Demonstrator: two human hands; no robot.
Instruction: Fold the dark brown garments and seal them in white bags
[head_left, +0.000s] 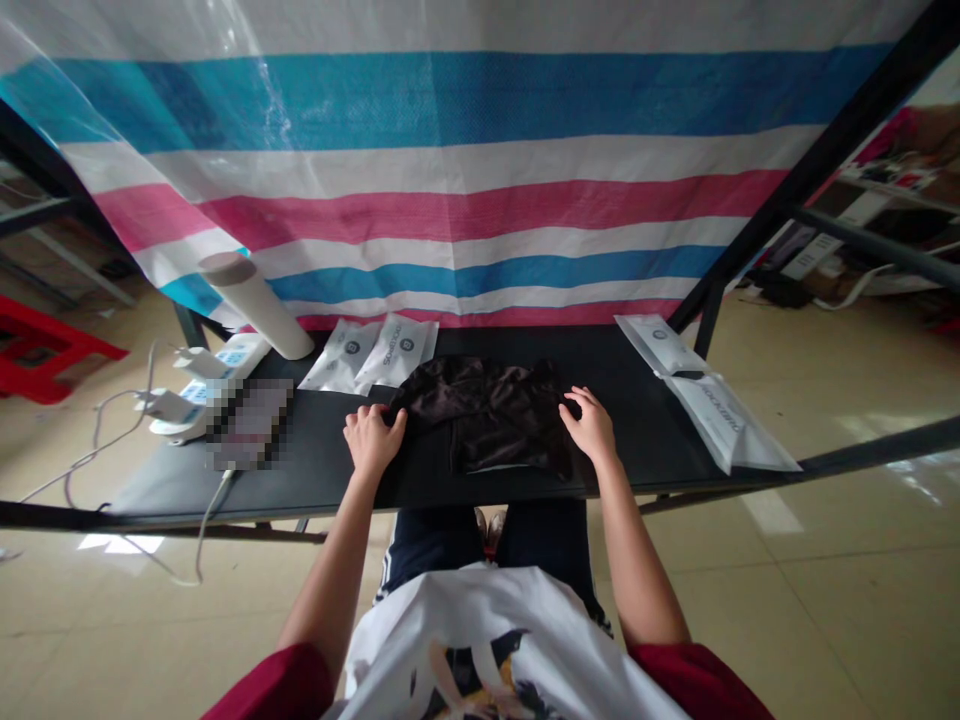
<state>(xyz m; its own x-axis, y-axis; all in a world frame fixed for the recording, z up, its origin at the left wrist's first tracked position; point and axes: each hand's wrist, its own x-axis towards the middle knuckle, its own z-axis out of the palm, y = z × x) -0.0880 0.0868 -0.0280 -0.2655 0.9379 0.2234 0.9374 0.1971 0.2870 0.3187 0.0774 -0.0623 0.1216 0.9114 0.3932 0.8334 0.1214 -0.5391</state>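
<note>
A dark, shiny piece of clothing point(491, 412) lies partly folded in the middle of the black table point(315, 470). My left hand point(371, 437) rests at its left edge, with the thumb and fingers pinching the fabric. At the garment's right edge, my right hand point(591, 425) lies with its fingers curled onto the cloth.
Two white packing pouches point(375, 355) lie behind the garment, more pouches point(705, 400) at the table's right end. A white roll point(255, 305) stands tilted at the back left, beside a power strip with plugs and cables point(195, 395). A striped tarp point(465, 180) hangs behind.
</note>
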